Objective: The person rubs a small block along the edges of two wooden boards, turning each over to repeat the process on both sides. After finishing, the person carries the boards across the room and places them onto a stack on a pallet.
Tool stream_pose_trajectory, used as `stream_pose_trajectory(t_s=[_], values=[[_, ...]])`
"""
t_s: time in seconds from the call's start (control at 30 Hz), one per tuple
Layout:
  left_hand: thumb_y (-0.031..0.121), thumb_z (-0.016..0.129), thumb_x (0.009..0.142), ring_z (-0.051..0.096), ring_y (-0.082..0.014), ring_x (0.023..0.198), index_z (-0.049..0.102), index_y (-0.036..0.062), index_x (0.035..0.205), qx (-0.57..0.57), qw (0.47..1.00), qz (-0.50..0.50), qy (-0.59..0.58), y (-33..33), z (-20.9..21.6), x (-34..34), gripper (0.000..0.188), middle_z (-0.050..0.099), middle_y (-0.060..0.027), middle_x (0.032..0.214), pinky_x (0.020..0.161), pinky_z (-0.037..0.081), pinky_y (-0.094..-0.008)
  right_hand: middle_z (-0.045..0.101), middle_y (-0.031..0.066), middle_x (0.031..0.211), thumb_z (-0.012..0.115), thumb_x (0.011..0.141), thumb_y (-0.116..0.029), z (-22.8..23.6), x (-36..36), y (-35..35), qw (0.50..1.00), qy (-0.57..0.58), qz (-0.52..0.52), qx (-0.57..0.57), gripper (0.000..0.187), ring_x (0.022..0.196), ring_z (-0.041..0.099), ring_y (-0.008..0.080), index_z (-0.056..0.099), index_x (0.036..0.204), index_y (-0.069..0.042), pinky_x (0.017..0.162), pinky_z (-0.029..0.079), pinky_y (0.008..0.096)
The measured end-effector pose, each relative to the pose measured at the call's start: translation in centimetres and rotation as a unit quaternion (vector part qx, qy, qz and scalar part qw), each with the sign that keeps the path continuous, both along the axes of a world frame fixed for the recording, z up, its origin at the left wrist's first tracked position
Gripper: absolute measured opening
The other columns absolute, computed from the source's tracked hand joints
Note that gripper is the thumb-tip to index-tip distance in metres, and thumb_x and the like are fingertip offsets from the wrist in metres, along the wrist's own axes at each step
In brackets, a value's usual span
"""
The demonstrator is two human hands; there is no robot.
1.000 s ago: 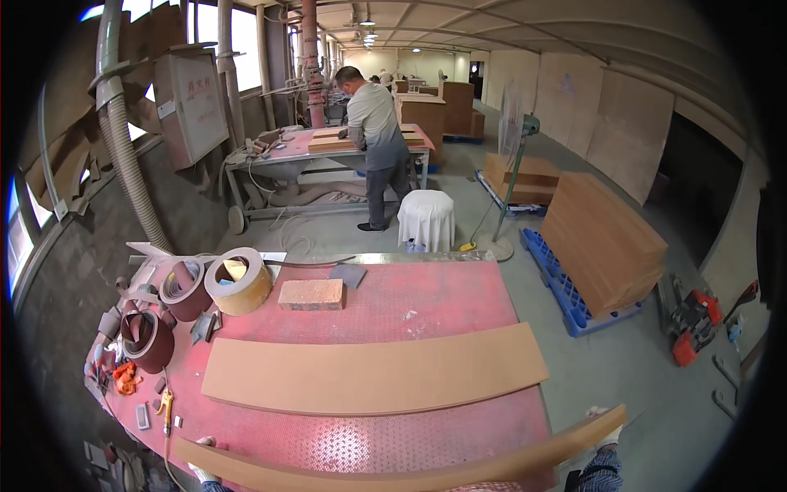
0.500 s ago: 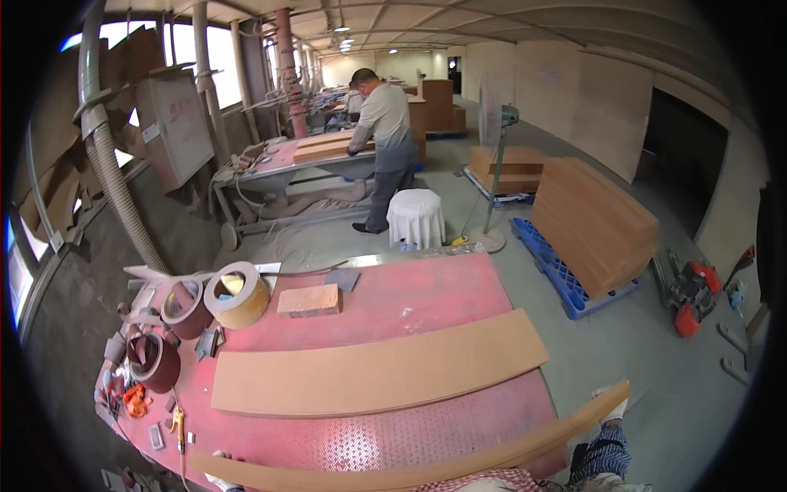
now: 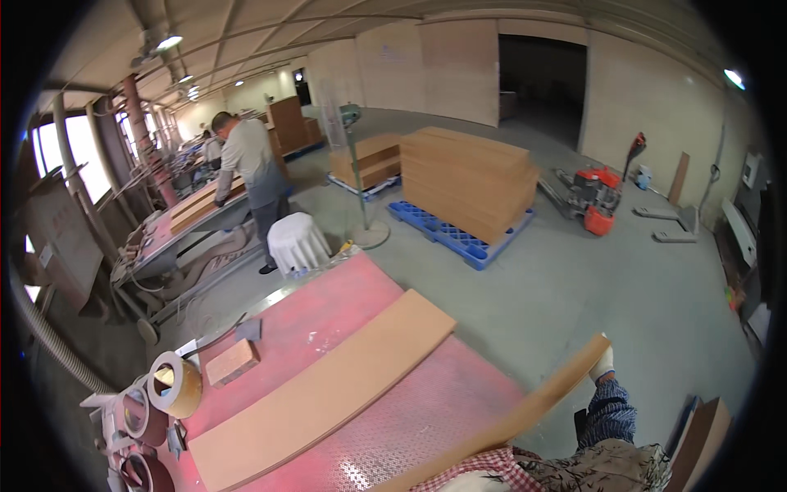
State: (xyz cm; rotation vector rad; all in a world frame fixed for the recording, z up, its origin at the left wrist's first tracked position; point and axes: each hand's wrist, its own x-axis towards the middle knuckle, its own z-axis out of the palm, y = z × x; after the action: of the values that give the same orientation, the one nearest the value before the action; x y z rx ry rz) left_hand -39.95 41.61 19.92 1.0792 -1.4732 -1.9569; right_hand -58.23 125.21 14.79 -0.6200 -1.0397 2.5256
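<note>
My right hand (image 3: 604, 366), in a white glove, is closed on the far right end of a long curved wooden board (image 3: 525, 414). This board slants across my front and leaves the picture at the lower edge. My left hand is out of the picture, so its hold cannot be seen. Another curved wooden board (image 3: 328, 389) lies flat on the red perforated worktable (image 3: 467, 385), apart from the held one. It may be more than one layer thick.
Left on the table are a brick-like block (image 3: 232, 363) and rolls of abrasive belt (image 3: 175, 385). Beyond stand a cloth-covered stool (image 3: 299, 243), a fan (image 3: 357, 172), stacked boards (image 3: 467, 180) on a blue pallet (image 3: 459, 238), and a red pallet jack (image 3: 597, 197). A co-worker (image 3: 252, 164) bends over another table.
My view has swung right, so the table and rolls sit further left. The held board now points more away from me. My left hand has left the picture.
</note>
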Motion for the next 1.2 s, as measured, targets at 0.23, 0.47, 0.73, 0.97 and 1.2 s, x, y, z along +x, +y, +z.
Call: stream_pose_trajectory(t_s=[0.23, 0.47, 0.73, 0.97, 1.2], values=[[0.027, 0.042, 0.094, 0.063, -0.0276, 0.089, 0.063, -0.0014, 0.099, 0.011, 0.994, -0.101, 0.027, 5.0, 1.5, -10.1, 0.036, 0.065, -0.0159, 0.098, 0.081, 0.052, -0.0376, 0.063, 0.0053, 0.089, 0.048, 0.095, -0.044, 0.3, 6.6, 4.7, 0.995, -0.039, -0.092, 0.021, 0.036, 0.083, 0.060, 0.0235, 0.059, 0.097, -0.010, 0.075, 0.051, 0.0379], [0.029, 0.042, 0.095, 0.063, -0.0282, 0.090, 0.063, -0.0015, 0.101, 0.018, 0.983, -0.175, 0.059, 15.4, 2.7, -17.5, 0.038, 0.065, -0.0162, 0.100, 0.081, 0.052, -0.0380, 0.063, 0.0072, 0.093, 0.048, 0.094, -0.045, -3.2, 13.8, 15.0, 0.984, -0.018, -0.180, 0.000, 0.037, 0.086, 0.060, 0.0243, 0.059, 0.100, -0.010, 0.077, 0.050, 0.0390], [0.030, 0.041, 0.095, 0.063, -0.0288, 0.092, 0.063, -0.0017, 0.104, 0.023, 0.947, -0.309, 0.080, 34.0, 5.0, -30.5, 0.039, 0.064, -0.0165, 0.102, 0.082, 0.052, -0.0386, 0.065, 0.0085, 0.100, 0.041, 0.097, -0.043, -6.3, 30.5, 25.7, 0.947, 0.014, -0.320, -0.033, 0.040, 0.092, 0.062, 0.0284, 0.059, 0.105, -0.009, 0.085, 0.051, 0.0450], [0.031, 0.041, 0.095, 0.063, -0.0294, 0.093, 0.062, -0.0018, 0.106, 0.009, 0.866, -0.494, 0.077, 59.7, 6.8, -50.0, 0.041, 0.064, -0.0169, 0.104, 0.083, 0.052, -0.0390, 0.066, 0.0076, 0.096, 0.051, 0.093, -0.044, -8.2, 33.7, 26.9, 0.842, -0.086, -0.526, -0.087, 0.040, 0.089, 0.060, 0.0217, 0.062, 0.103, -0.007, 0.082, 0.050, 0.0354], [0.032, 0.040, 0.095, 0.063, -0.0299, 0.095, 0.062, -0.0019, 0.108, 0.019, 0.806, -0.587, 0.074, 76.7, 7.0, -57.3, 0.043, 0.064, -0.0172, 0.105, 0.083, 0.052, -0.0395, 0.066, 0.0081, 0.095, 0.048, 0.094, -0.045, -6.7, 44.1, 17.8, 0.711, -0.041, -0.694, -0.102, 0.041, 0.089, 0.062, 0.0271, 0.061, 0.102, -0.007, 0.082, 0.050, 0.0402]])
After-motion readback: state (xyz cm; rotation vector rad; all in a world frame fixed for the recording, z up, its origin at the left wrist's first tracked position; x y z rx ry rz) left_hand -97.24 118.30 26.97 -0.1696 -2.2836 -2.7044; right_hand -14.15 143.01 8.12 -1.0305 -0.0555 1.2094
